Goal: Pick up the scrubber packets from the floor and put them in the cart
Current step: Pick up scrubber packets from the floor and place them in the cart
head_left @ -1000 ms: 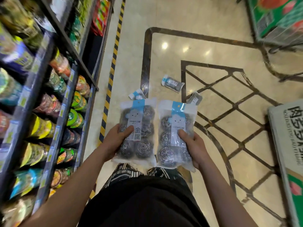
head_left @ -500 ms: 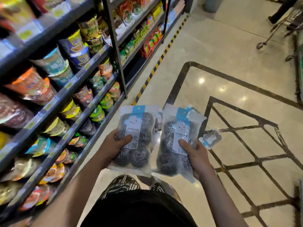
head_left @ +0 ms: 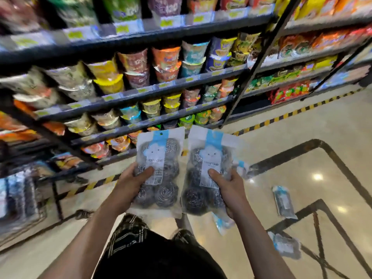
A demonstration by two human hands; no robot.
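My left hand (head_left: pixel 131 183) grips a clear packet of steel-wool scrubbers (head_left: pixel 161 158) with a blue and white label, thumb across its front. My right hand (head_left: pixel 231 188) grips a second scrubber packet (head_left: pixel 207 158) beside it, and more packets seem to be tucked behind that one. Both packets are held upright at waist height. On the floor to the right lie more scrubber packets: one (head_left: pixel 282 202) further out, one (head_left: pixel 287 246) nearer my feet. At the far left edge a wire cart (head_left: pixel 22 200) with packets inside shows, blurred.
Dark shelves (head_left: pixel 141 93) packed with noodle cups and snack bags fill the upper view. A yellow and black striped line (head_left: pixel 281 115) runs along the shelf base. The floor (head_left: pixel 302 168) is glossy beige marble with dark inlay lines.
The view has swung left toward the shelves, and the cart has come into view at the left. Both hands still hold their packets in front of me.
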